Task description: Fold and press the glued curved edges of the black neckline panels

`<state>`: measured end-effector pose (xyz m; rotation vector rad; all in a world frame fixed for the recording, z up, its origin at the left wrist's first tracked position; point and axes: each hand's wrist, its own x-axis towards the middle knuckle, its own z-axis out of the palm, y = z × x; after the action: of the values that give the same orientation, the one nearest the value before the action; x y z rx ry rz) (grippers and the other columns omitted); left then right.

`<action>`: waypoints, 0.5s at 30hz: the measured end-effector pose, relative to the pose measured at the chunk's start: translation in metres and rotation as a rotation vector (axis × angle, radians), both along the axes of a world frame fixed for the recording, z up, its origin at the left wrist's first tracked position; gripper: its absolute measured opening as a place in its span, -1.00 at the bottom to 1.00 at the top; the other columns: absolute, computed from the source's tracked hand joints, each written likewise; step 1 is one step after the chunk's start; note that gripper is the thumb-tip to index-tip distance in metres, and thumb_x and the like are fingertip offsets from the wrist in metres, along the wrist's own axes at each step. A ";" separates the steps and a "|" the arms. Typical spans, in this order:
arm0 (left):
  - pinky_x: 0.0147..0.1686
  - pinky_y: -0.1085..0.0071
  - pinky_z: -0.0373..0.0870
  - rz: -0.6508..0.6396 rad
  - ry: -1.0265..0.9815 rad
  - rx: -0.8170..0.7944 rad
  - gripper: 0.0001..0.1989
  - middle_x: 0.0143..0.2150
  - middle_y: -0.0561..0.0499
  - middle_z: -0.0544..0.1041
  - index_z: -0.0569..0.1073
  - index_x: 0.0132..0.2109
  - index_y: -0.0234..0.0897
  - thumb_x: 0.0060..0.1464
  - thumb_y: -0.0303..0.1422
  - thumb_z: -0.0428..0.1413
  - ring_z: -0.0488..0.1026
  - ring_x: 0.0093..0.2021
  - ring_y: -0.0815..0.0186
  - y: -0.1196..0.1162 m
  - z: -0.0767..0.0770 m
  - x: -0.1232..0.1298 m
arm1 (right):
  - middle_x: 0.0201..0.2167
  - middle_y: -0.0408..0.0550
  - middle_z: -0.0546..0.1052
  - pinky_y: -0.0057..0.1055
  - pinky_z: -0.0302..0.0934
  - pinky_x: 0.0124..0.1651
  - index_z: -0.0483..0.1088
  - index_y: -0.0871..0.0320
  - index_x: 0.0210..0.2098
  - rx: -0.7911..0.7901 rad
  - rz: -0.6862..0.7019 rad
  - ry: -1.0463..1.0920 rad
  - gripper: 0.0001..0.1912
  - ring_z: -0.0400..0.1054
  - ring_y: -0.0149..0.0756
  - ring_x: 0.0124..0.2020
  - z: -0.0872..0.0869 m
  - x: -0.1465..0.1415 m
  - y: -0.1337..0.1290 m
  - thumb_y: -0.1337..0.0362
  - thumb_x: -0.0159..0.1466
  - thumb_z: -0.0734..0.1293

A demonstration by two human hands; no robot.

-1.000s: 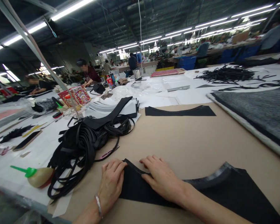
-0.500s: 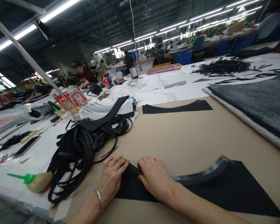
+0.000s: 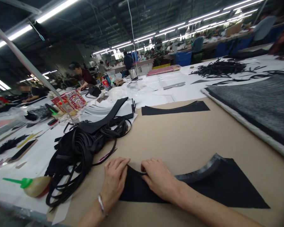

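A black fabric piece (image 3: 227,186) with a concave upper edge lies flat on the tan board. Along the right of that edge runs a shiny grey-black band (image 3: 198,176). My left hand (image 3: 115,176), with a silver bangle at the wrist, presses the piece's left end, its fingers closed together at the edge. A short way right along the curve, my right hand (image 3: 158,178) pinches the edge between thumb and curled fingers. Its forearm crosses over the fabric and hides part of it. Between the hands a narrow stretch of edge shows.
Black strips (image 3: 85,151) lie heaped to the left, near a squeeze bottle (image 3: 36,186) with a green nozzle. Farther off are a similar black piece (image 3: 175,108), a grey textile (image 3: 255,97) at right and a tangle of strips (image 3: 219,67). Co-workers stand in the background.
My right hand has moved slightly right along the curved edge, widening the gap to my left hand. The whole view has shifted a little, with most things now farther left.
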<state>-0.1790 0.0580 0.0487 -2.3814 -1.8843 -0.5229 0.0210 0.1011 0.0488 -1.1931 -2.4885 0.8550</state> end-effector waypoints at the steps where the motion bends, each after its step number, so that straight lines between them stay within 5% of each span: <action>1: 0.02 0.19 0.11 -0.048 -0.027 -0.071 -0.72 -0.07 0.05 0.49 0.38 0.01 -0.13 0.18 -0.46 -0.01 0.33 0.00 0.27 -0.001 0.001 0.008 | -0.19 -0.03 0.47 -0.22 0.07 -0.04 0.35 0.17 -0.19 0.006 -0.003 0.003 -0.86 0.29 -0.14 -0.11 -0.002 0.001 0.000 0.37 0.25 0.26; 6: -0.02 0.20 0.15 -0.145 -0.079 -0.338 -0.72 -0.14 0.03 0.47 0.41 -0.06 -0.18 0.09 -0.53 0.05 0.33 -0.08 0.26 0.003 0.009 0.033 | -0.17 0.05 0.47 -0.23 0.07 -0.03 0.37 0.21 -0.21 0.005 -0.005 -0.003 -0.84 0.30 -0.12 -0.09 -0.006 0.001 -0.002 0.40 0.22 0.22; 15: -0.10 0.31 0.28 -0.202 -0.195 -0.458 -0.72 -0.25 0.03 0.47 0.52 -0.21 -0.15 0.07 -0.59 0.02 0.33 -0.14 0.27 0.015 0.015 0.036 | -0.31 -0.01 0.51 -0.37 0.15 -0.26 0.41 0.18 -0.27 0.013 0.019 -0.003 -0.86 0.40 -0.18 -0.26 -0.004 0.010 0.001 0.38 0.20 0.23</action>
<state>-0.1432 0.0729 0.0638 -2.9301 -2.0372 -0.3767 0.0310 0.1023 0.0453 -1.1685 -2.5077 0.8418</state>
